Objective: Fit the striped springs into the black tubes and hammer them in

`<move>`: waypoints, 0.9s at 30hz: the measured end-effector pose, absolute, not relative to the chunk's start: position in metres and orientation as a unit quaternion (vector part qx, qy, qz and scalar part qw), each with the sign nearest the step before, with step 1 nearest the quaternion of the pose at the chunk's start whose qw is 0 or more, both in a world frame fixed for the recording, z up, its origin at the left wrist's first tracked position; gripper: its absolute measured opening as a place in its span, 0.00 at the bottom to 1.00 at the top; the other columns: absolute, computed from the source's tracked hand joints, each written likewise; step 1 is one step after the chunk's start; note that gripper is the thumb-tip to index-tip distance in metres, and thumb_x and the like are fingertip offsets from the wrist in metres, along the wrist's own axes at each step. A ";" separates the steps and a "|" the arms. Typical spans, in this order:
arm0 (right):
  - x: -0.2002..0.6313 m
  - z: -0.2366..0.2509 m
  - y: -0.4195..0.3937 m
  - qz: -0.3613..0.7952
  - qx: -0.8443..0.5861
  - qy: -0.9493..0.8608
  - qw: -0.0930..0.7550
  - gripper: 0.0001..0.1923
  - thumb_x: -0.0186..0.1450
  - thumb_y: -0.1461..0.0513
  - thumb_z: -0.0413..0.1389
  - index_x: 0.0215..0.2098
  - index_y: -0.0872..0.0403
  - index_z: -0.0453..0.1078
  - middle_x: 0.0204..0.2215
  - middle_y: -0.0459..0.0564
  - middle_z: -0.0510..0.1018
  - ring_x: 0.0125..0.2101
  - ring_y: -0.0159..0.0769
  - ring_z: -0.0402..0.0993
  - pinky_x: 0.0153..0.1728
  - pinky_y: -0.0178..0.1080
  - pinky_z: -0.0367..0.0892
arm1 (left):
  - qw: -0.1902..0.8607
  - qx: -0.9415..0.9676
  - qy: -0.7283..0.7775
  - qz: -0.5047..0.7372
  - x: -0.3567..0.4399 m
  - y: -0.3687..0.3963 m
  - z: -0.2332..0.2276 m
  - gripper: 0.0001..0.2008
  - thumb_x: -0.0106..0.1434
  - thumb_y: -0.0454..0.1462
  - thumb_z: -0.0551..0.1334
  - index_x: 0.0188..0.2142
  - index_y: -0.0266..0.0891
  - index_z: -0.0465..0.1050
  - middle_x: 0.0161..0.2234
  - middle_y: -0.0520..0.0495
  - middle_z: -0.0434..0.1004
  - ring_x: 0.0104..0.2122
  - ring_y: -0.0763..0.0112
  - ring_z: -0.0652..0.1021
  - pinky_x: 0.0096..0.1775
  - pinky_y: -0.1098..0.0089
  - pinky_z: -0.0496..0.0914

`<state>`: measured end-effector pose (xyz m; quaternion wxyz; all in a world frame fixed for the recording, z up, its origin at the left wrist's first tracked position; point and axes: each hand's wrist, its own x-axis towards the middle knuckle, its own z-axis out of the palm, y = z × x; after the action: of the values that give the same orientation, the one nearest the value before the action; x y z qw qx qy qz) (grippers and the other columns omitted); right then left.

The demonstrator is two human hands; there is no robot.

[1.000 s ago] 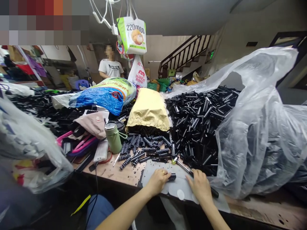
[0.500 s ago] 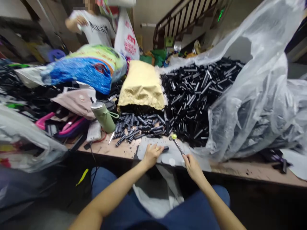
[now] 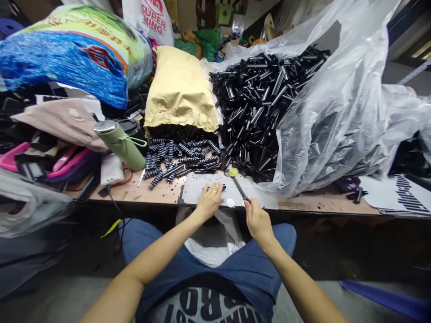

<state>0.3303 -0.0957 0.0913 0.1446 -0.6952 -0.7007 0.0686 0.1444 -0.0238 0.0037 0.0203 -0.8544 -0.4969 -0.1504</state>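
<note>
Well, the right hand (image 3: 259, 222) holds a hammer (image 3: 239, 186) (bag (image 3: 151, 20) reads "SUPER MING").

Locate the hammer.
In the head view, just right of centre, the hammer is in the right hand, its yellow-green end near the pile of black pieces.

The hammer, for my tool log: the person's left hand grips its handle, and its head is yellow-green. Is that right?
Not quite: the head camera view shows the right hand gripping the hammer by its handle. The left hand is at a black piece on the grey sheet. The yellow-green head is as you say.
</note>
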 end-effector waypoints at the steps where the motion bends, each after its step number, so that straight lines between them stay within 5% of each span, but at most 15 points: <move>1: 0.325 0.098 -0.096 0.064 -0.680 -0.708 0.180 0.21 0.73 0.53 0.35 0.39 0.55 0.65 0.24 0.51 0.76 0.22 0.36 0.73 0.24 0.34 0.55 | 0.022 -0.854 -0.499 -0.146 0.150 -0.028 0.003 0.30 0.68 0.44 0.48 0.63 0.26 0.55 0.64 0.31 0.56 0.63 0.53 0.58 0.62 0.52 0.48; 4: 0.305 0.105 -0.097 0.076 -0.629 -0.738 0.232 0.23 0.73 0.54 0.33 0.43 0.56 0.65 0.28 0.53 0.77 0.26 0.36 0.75 0.27 0.34 0.60 | 0.013 -0.856 -0.499 -0.134 0.161 -0.037 0.001 0.38 0.66 0.50 0.49 0.64 0.19 0.49 0.65 0.26 0.49 0.66 0.48 0.51 0.63 0.50 0.46; 10: 0.281 0.082 -0.099 0.131 -0.630 -0.766 0.019 0.17 0.73 0.55 0.38 0.43 0.54 0.65 0.32 0.52 0.80 0.27 0.38 0.77 0.24 0.34 0.56 | 0.002 -0.864 -0.474 -0.171 0.157 -0.026 -0.003 0.30 0.65 0.40 0.50 0.63 0.22 0.53 0.63 0.27 0.57 0.63 0.49 0.58 0.60 0.51 0.55; 14: 0.303 0.086 -0.091 0.120 -0.664 -0.737 0.032 0.18 0.73 0.53 0.36 0.41 0.51 0.64 0.30 0.48 0.80 0.28 0.37 0.76 0.25 0.35 0.54 | -0.066 -0.834 -0.524 -0.160 0.155 -0.023 0.018 0.20 0.66 0.33 0.49 0.56 0.31 0.65 0.49 0.34 0.73 0.51 0.57 0.72 0.50 0.59 0.68; 19: 0.355 0.075 -0.069 0.046 -0.721 -0.692 0.001 0.18 0.72 0.51 0.40 0.38 0.53 0.65 0.30 0.51 0.78 0.28 0.37 0.74 0.26 0.35 0.54 | -0.152 -0.863 -0.474 -0.089 0.141 -0.026 0.057 0.12 0.65 0.41 0.57 0.43 0.38 0.75 0.36 0.42 0.75 0.40 0.61 0.74 0.41 0.66 0.70; 27: 0.345 0.063 0.001 -0.028 -0.667 -0.740 0.081 0.16 0.71 0.55 0.45 0.47 0.56 0.67 0.43 0.57 0.75 0.44 0.43 0.68 0.42 0.40 0.61 | -0.074 -0.739 -0.664 -0.091 0.129 0.117 0.068 0.13 0.63 0.31 0.55 0.45 0.31 0.73 0.46 0.33 0.73 0.49 0.53 0.69 0.47 0.60 0.67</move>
<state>0.3455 0.0008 0.0633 0.0805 -0.6669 -0.7403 -0.0275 0.1291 0.1169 0.0684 -0.0738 -0.7389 -0.6635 -0.0912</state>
